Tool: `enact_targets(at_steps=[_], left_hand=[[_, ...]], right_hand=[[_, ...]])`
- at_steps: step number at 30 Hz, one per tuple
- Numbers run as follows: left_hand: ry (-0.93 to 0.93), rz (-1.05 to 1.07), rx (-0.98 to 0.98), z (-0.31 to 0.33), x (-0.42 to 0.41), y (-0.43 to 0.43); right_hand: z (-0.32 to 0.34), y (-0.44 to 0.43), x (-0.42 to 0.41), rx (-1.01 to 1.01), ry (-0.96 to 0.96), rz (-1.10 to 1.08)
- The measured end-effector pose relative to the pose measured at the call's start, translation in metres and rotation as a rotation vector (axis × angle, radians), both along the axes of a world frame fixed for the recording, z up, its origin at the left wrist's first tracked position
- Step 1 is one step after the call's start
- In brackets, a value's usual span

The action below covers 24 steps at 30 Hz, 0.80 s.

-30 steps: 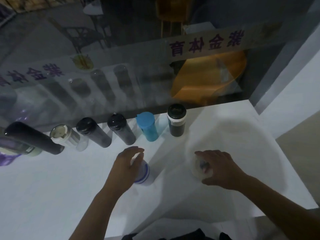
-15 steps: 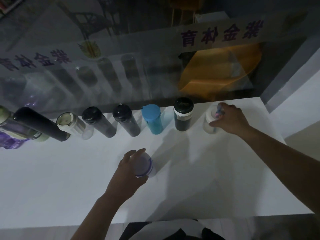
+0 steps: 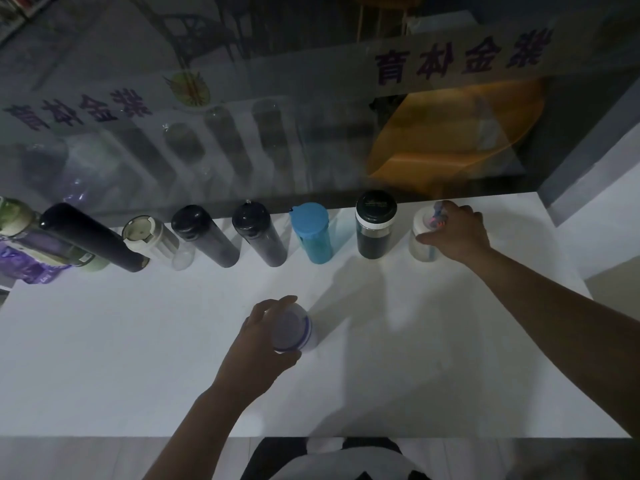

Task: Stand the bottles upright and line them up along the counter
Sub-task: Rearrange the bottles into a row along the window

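Several bottles stand upright in a row along the back of the white counter [image 3: 138,358], among them a blue bottle [image 3: 311,233] and a dark bottle with a white band [image 3: 375,230]. At the right end of the row stands a clear bottle with a white lid [image 3: 422,240], and my right hand [image 3: 457,233] grips its top. In the middle of the counter my left hand [image 3: 259,344] holds a clear bottle with a purple-rimmed lid [image 3: 294,330], upright.
A glass pane [image 3: 311,116] with purple lettering rises right behind the row. The counter ends at the right near a grey wall post [image 3: 588,150]. More bottles, green and purple, crowd the far left end [image 3: 31,251].
My right hand carried the white-lidded bottle from the middle of the counter back to the right end of the row. My left hand has stayed on the purple-rimmed bottle.
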State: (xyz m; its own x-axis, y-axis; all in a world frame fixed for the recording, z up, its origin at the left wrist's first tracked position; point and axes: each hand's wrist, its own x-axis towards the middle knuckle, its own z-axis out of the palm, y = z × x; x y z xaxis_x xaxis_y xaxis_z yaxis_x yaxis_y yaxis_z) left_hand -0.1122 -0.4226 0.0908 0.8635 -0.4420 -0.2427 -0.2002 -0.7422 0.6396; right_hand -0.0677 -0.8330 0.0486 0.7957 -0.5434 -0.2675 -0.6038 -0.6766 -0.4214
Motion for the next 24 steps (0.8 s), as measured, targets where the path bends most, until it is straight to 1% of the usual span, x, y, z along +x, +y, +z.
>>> enact_targets(at_steps=[3, 8, 10, 15, 17, 20, 24], left_hand=[[0.001, -0.002, 0.000, -0.001, 0.002, -0.001], [0.028, 0.008, -0.024, 0.005, 0.001, -0.003], [0.035, -0.014, -0.033, 0.008, 0.000, -0.002], [0.030, -0.079, -0.075, 0.017, -0.002, -0.007], [0.008, -0.121, -0.110, 0.020, -0.002, -0.011], [0.016, -0.160, -0.162, 0.026, -0.004, -0.025], [0.016, -0.281, -0.160, 0.033, -0.003, -0.059]], right_hand=[[-0.001, -0.001, -0.002, 0.015, -0.001, 0.011], [0.022, 0.007, -0.009, 0.030, 0.044, -0.016], [0.030, 0.011, -0.015, 0.017, 0.020, -0.053], [0.043, 0.038, -0.064, 0.066, -0.234, -0.142], [0.043, 0.051, -0.093, 0.099, -0.288, -0.168], [0.042, 0.068, -0.136, 0.096, -0.226, -0.192], [0.042, 0.093, -0.192, 0.114, -0.132, -0.271]])
